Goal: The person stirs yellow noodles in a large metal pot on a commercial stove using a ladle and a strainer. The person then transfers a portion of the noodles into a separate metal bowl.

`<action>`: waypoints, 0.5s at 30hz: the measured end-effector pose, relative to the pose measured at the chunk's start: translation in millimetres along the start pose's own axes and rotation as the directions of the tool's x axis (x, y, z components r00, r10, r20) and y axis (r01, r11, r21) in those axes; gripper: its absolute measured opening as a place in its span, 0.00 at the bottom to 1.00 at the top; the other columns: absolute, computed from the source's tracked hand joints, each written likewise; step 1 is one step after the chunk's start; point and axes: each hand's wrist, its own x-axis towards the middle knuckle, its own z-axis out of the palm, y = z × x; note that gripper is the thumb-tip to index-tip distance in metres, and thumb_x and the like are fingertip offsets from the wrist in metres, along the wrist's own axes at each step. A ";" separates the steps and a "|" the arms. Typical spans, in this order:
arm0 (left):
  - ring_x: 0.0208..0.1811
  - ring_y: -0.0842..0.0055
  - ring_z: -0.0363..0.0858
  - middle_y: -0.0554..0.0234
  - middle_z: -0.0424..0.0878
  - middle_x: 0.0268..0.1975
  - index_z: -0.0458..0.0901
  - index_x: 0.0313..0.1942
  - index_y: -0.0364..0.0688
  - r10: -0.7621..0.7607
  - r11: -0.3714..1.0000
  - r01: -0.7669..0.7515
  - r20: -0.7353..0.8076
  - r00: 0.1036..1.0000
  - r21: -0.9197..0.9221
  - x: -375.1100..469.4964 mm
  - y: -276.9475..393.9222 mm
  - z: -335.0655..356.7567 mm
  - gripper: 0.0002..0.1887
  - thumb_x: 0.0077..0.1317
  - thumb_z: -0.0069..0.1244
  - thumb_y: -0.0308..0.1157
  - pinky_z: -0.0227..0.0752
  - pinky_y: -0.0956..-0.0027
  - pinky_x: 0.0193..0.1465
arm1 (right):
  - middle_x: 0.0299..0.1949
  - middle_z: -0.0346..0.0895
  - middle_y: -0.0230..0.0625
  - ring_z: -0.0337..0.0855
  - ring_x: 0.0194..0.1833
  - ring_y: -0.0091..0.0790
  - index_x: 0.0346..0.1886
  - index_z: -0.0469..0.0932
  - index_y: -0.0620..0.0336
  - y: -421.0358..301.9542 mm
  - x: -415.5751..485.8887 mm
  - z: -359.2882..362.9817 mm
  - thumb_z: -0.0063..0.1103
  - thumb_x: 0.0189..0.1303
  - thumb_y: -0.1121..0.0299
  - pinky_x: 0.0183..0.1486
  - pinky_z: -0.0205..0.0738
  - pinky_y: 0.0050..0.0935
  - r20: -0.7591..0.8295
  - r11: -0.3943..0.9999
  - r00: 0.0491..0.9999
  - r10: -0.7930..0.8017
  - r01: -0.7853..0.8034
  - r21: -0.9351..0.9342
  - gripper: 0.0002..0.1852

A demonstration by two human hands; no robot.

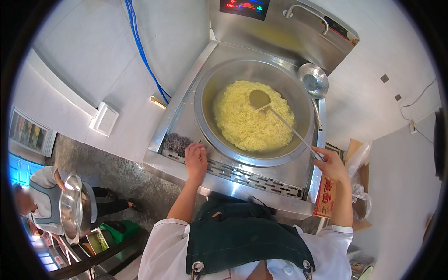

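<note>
My right hand (330,164) grips the handle of a long metal ladle (292,130). The ladle's round bowl (260,99) rests among yellow noodles (241,122), and a few strands hang over its neck. The noodles fill the middle of a large metal wok (301,143) set into a stainless steel stove. At the stove's front left, my left hand (196,159) lies near the slotted drain strip (245,175), fingers bent. Just beside those fingers sits a grey wire scourer (176,143); whether they touch it I cannot tell.
A perforated skimmer (312,81) leans at the wok's right rim. Above the stove are a curved faucet (311,14) and a lit control panel (244,7). Cardboard boxes (327,199) stand low on the right. Far left, another person (45,196) holds large metal basins (71,210).
</note>
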 end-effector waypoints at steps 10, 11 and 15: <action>0.82 0.41 0.41 0.40 0.43 0.81 0.52 0.79 0.43 -0.141 0.929 0.177 -0.132 0.981 0.324 -4.7 73.6 -85.8 0.50 0.57 0.62 0.30 0.40 0.38 0.79 | 0.18 0.70 0.24 0.64 0.15 0.16 0.69 0.75 0.59 13.5 -2.8 46.9 0.63 0.64 0.75 0.15 0.54 0.23 -0.160 0.966 0.980 -0.120 0.153 0.210 0.27; 0.82 0.41 0.41 0.40 0.44 0.81 0.54 0.78 0.42 -0.136 0.884 0.185 -0.142 0.980 0.429 -11.7 83.6 -96.7 0.49 0.57 0.62 0.30 0.40 0.37 0.79 | 0.18 0.70 0.24 0.64 0.15 0.17 0.69 0.74 0.58 15.7 -0.5 47.3 0.63 0.65 0.75 0.15 0.54 0.23 -0.150 0.962 0.980 -0.128 0.160 0.220 0.28; 0.76 0.39 0.60 0.41 0.59 0.77 0.63 0.74 0.45 0.111 0.774 0.064 -0.235 0.966 0.630 -42.6 126.4 -134.0 0.45 0.55 0.64 0.29 0.58 0.37 0.73 | 0.18 0.69 0.25 0.64 0.14 0.18 0.71 0.72 0.57 22.9 7.8 43.6 0.62 0.66 0.74 0.13 0.54 0.24 -0.093 0.948 0.988 -0.121 0.143 0.284 0.29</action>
